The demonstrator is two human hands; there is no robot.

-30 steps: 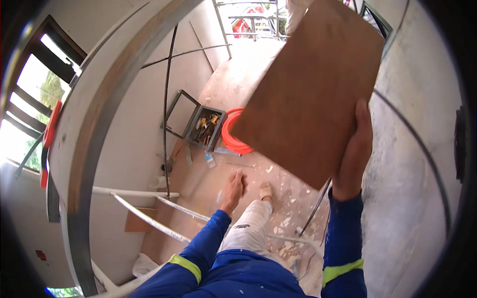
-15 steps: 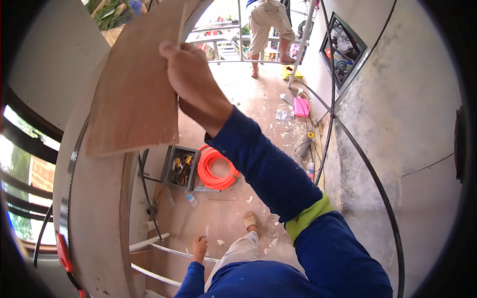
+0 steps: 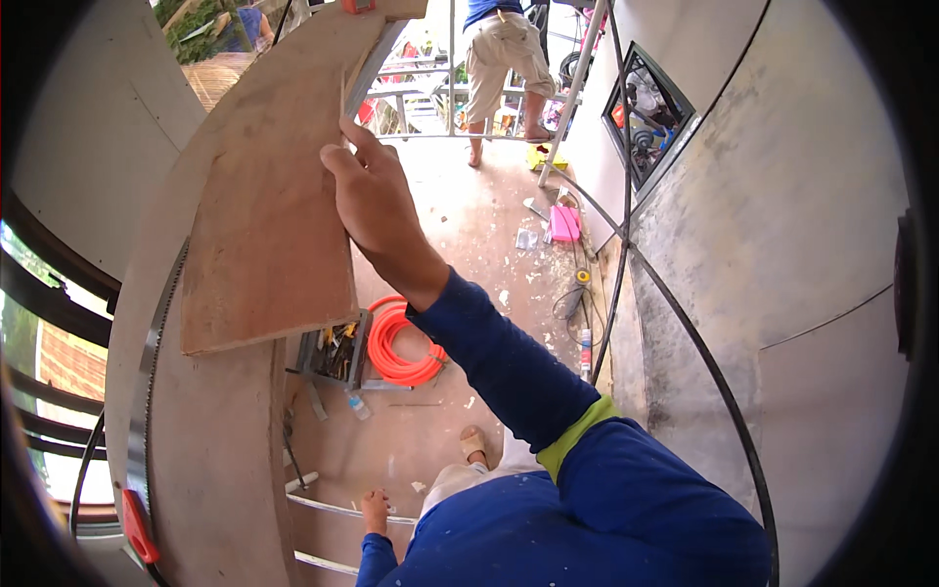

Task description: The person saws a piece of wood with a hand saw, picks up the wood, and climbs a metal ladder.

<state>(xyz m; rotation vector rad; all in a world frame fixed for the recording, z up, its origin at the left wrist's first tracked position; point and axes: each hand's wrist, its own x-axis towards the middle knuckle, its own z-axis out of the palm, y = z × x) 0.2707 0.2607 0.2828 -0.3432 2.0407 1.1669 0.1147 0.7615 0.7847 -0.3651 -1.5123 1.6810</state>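
Observation:
My right hand (image 3: 380, 201) grips the right edge of a thin brown plywood piece (image 3: 269, 235), thumb on its face. The piece rests over, or just above, a larger curved board (image 3: 210, 430); contact cannot be told. A narrow pale strip rises above my fingers, perhaps the plywood's edge. On the curved board's left side lies a handsaw (image 3: 139, 526) with a red handle and long toothed blade. Low down, my left hand (image 3: 375, 511) is closed beside a pale rung (image 3: 337, 506); what its fingers hold, if anything, is too small to make out.
Below lie a grey tool box (image 3: 319, 364), a coil of orange hose (image 3: 380, 364) and a small bottle (image 3: 358, 404). A pink case (image 3: 564, 224) and cables sit along the right wall. Another person (image 3: 501, 59) stands by metal railings ahead. Black cables (image 3: 719, 367) hang at right.
The plywood piece has come down toward the curved board and now covers part of the tool box. My right index finger has stretched forward. The whole view has shifted slightly.

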